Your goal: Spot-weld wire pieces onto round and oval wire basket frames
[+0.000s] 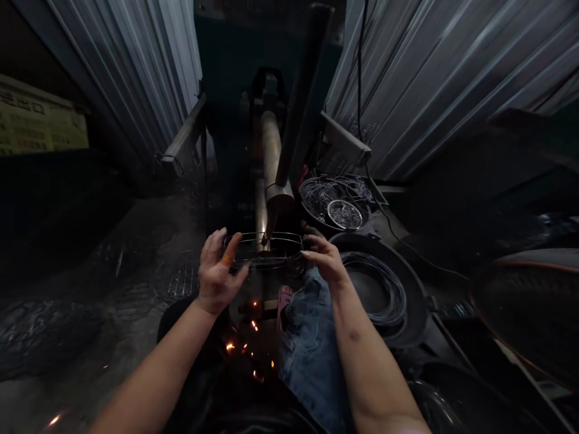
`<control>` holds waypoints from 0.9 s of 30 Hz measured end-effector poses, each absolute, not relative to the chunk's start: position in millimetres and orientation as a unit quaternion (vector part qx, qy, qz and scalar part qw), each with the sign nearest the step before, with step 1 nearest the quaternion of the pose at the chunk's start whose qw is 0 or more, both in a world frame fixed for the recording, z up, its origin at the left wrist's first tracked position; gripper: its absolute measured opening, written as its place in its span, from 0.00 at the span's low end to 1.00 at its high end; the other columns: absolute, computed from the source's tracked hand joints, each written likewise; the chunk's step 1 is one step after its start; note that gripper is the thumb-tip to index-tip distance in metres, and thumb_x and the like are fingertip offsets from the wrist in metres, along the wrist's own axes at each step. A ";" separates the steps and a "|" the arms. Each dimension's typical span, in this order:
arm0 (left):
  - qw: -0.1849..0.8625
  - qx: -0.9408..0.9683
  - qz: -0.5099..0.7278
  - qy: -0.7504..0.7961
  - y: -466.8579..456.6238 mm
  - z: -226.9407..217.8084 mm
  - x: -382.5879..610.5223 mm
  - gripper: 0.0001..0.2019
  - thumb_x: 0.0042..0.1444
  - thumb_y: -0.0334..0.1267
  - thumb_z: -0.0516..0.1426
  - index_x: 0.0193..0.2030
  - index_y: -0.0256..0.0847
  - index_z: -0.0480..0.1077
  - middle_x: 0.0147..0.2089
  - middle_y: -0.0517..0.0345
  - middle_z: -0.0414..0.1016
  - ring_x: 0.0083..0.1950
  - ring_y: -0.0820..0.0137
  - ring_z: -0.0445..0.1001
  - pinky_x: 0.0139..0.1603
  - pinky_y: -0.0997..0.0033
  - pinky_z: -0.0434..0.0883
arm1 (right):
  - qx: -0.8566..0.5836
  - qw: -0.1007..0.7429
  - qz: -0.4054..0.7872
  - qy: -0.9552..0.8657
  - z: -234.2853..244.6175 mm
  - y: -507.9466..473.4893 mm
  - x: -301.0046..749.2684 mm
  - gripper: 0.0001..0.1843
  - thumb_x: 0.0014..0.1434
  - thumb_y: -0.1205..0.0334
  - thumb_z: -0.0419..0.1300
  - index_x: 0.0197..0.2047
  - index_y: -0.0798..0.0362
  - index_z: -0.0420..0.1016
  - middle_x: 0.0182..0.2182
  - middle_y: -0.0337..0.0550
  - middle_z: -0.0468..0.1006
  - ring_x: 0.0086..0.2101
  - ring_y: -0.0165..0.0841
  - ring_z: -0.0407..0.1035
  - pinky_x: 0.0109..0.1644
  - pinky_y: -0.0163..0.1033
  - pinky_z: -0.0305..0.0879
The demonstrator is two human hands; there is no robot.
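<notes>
Wire frame (pixel 265 248): a rounded-rectangle basket of thin wire, held level at the centre of the view, between both hands and under the welder's tip.
Left hand (pixel 217 271): at the frame's 9 o'clock end, half open; the thumb, capped in an orange cot, lies along the frame's near rim, and the fingers curl up behind its end. It grips the frame.
Right hand (pixel 326 258): at the frame's 3 o'clock end, loosely curled, fingertips pinching the rim, palm turned down.
Welder (pixel 271 157): a brass-coloured arm coming down from 12 o'clock, its tip meeting the frame's far rim.
Sparks (pixel 251 337): orange flecks falling at 6 o'clock of the frame, between the forearms.
Denim (pixel 312 343): blue cloth over the lap, under the right forearm.
Wire coil (pixel 377 289): loops of wire in a dark round pan at 3 o'clock of the right hand.
Tub (pixel 339 202): a round tub of tangled wire pieces at 1 o'clock of the frame.
Walls (pixel 429 78): corrugated metal sheets on both sides of the welder.
</notes>
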State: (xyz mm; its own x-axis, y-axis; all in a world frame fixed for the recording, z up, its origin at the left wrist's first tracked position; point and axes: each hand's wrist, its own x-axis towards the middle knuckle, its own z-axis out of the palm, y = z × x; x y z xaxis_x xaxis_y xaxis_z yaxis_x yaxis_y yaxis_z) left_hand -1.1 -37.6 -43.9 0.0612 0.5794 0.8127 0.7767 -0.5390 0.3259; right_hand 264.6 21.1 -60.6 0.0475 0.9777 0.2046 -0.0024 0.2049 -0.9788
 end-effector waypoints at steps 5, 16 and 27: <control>-0.118 -0.661 -0.535 -0.513 -69.5 -81.7 39.7 0.21 0.49 0.33 0.63 0.52 0.47 0.74 0.48 0.52 0.75 0.50 0.61 0.74 0.54 0.59 0.70 | -0.447 0.527 0.503 -0.519 -82.3 36.3 286.1 0.10 0.38 0.59 0.72 0.27 0.50 0.81 0.43 0.46 0.79 0.47 0.41 0.69 0.55 0.47 0.62; -0.530 -0.229 -0.665 -0.474 -36.0 -76.2 101.0 0.27 0.32 0.35 0.71 0.43 0.39 0.72 0.37 0.58 0.77 0.39 0.70 0.75 0.46 0.69 0.69 | -0.440 0.544 0.415 -0.581 -65.4 10.7 282.2 0.07 0.40 0.59 0.71 0.24 0.51 0.80 0.32 0.41 0.75 0.36 0.34 0.70 0.43 0.39 0.66; -0.667 -0.104 -0.627 -0.387 -28.5 -81.6 80.2 0.22 0.34 0.35 0.69 0.40 0.43 0.72 0.36 0.60 0.74 0.40 0.68 0.71 0.44 0.58 0.70 | -0.479 0.501 0.216 -0.688 -17.5 -46.4 221.5 0.04 0.56 0.64 0.62 0.34 0.51 0.79 0.35 0.44 0.74 0.37 0.33 0.70 0.41 0.37 0.67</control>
State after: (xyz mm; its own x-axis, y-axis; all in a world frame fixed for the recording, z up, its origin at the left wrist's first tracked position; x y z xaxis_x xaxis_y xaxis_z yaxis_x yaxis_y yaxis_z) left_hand 80.2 -28.5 -81.6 -0.0876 0.9183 -0.3862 -0.7567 0.1908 0.6253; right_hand 221.5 -46.4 -17.5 -0.0396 0.8753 0.4820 0.4429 0.4477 -0.7768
